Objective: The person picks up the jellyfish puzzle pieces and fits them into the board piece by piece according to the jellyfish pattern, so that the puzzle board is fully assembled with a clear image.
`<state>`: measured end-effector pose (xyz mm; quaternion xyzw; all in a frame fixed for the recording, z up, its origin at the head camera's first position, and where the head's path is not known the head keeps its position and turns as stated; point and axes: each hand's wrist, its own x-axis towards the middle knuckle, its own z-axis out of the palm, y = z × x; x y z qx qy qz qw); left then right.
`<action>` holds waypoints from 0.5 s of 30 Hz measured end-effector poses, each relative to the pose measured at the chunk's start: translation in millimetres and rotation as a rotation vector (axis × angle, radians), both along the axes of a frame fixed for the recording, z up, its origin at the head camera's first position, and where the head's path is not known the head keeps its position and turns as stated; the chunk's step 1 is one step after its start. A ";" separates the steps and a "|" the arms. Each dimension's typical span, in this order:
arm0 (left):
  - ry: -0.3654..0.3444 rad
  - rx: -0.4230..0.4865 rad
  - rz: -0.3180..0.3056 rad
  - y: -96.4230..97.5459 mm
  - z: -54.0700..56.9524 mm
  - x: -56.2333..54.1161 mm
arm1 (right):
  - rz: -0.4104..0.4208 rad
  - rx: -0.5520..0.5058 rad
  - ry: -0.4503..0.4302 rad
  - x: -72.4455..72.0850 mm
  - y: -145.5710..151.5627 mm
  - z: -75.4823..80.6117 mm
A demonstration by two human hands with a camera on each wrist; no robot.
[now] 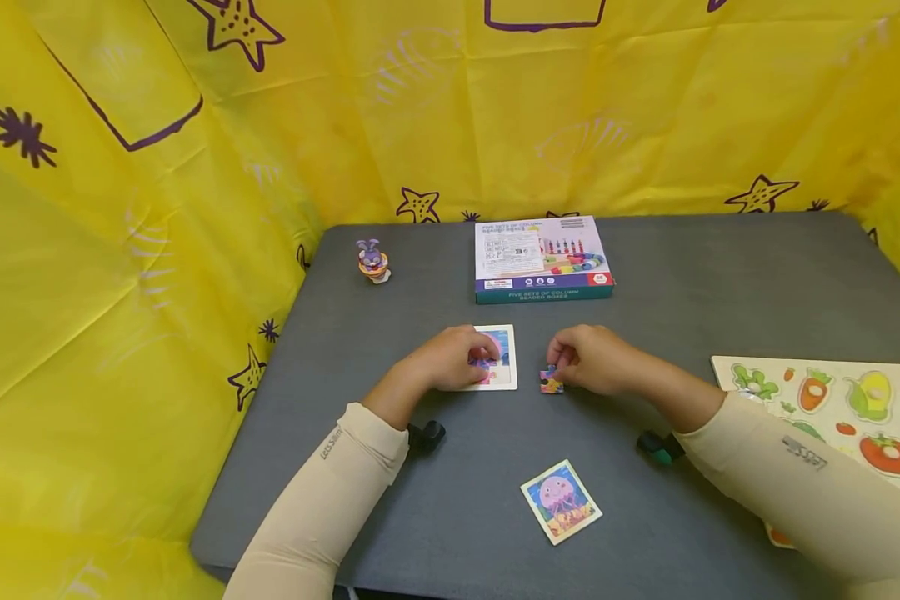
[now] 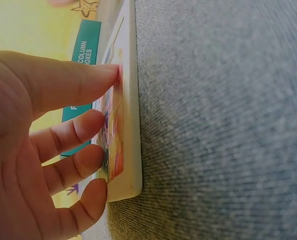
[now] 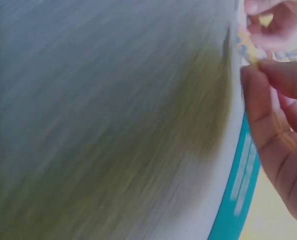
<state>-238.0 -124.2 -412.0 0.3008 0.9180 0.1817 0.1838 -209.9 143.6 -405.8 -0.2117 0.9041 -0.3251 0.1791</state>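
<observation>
My left hand (image 1: 453, 358) rests over a small jigsaw puzzle board (image 1: 513, 360) with a pale border. In the left wrist view its thumb and fingertips, spread apart, touch the coloured picture in the board, and the hand covers part of it. Just right of the board, my right hand (image 1: 591, 358) pinches a jigsaw puzzle piece (image 1: 551, 385) of orange, yellow and purple between thumb and fingers. The same piece shows blurred at the fingertips in the right wrist view. Nearer me lies a tilted jellyfish picture card (image 1: 561, 502).
At the back stands a flat boxed bead set (image 1: 543, 260). A purple rabbit figurine (image 1: 373, 262) is at the back left. On the right, a vegetable puzzle board (image 1: 832, 400) lies partly under the right forearm. Yellow printed cloth (image 1: 495, 125) hangs behind the grey table (image 1: 420, 533).
</observation>
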 end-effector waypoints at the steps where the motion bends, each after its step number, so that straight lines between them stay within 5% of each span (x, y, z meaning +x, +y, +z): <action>1: 0.003 -0.001 0.003 -0.2 0.3 -0.2 | -0.001 -0.019 -0.013 -3.0 -7.8 0.9; 6: -0.003 -0.003 0.018 -0.2 2.0 -2.2 | -0.017 -0.068 -0.015 -15.5 -41.9 1.3; 15: -0.012 -0.011 0.016 -1.6 2.7 -0.1 | 0.000 -0.005 0.017 -24.3 -67.9 -7.6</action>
